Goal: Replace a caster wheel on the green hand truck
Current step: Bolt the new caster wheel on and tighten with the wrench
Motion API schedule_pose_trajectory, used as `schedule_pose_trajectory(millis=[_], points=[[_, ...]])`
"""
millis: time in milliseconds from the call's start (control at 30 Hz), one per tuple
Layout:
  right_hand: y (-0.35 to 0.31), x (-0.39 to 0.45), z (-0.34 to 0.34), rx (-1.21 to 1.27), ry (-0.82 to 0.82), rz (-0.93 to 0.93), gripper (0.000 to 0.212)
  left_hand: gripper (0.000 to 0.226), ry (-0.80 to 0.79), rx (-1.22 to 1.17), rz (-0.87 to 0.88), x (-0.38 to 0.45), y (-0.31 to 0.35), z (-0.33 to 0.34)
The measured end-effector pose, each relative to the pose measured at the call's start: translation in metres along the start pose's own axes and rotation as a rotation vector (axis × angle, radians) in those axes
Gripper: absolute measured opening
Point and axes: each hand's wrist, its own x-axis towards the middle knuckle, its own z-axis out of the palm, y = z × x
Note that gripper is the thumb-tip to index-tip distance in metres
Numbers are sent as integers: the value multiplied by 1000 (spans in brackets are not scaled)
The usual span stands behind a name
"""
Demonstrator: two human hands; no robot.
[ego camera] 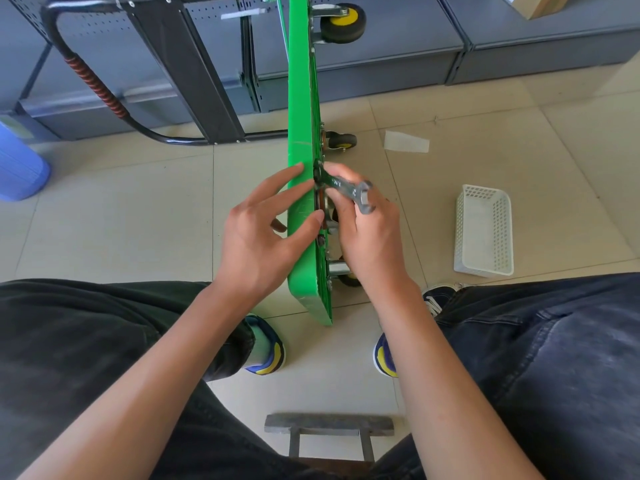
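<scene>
Now we grip a grey steel open-ended wrench (344, 188) in our right hand (367, 233), fingers and thumb curled round its shank, with its far head set against the underside of the green hand truck (301, 98) where a fastening sits at the platform's edge, while its near open jaw sticks up free above our knuckles. Our left hand (263, 233) lies with straight fingers spread flat on the green deck face, thumb tip pressed at the platform's rim just beside the wrench, holding nothing. The truck stands on its side edge on the beige tiled floor (121, 220), between our knees, running from near to far. Under our right hand a black-and-yellow caster wheel (348, 279) with a metal bracket shows partly at the near end; a second small caster (341, 141) sits further along, and a larger yellow-hubbed wheel (343, 23) is at the far end. The truck's black tubular handle with an orange ribbed grip (93, 83) lies to the far left. A white perforated plastic basket (484, 230) rests on the floor to the right, well apart from the truck, and a blue plastic bucket (19, 161) stands at the left edge.
</scene>
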Motion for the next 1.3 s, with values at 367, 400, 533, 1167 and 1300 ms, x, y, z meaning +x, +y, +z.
schedule_pose_trajectory(millis=[367, 400, 533, 1167, 1300], points=[[3, 24, -1, 30, 3, -15, 22, 43, -9, 3, -3, 1, 0, 0], [2, 25, -1, 36, -5, -7, 22, 43, -9, 4, -2, 1, 0, 0], [2, 37, 1, 36, -35, 50, 21, 42, -5, 1, -6, 0, -1, 0], [12, 52, 14, 82, -61, 108, 18, 42, -12, 20, -8, 1, -1, 0], [10, 59, 16, 86, -64, 160, 17, 42, -17, 5, -10, 0, -1, -1]])
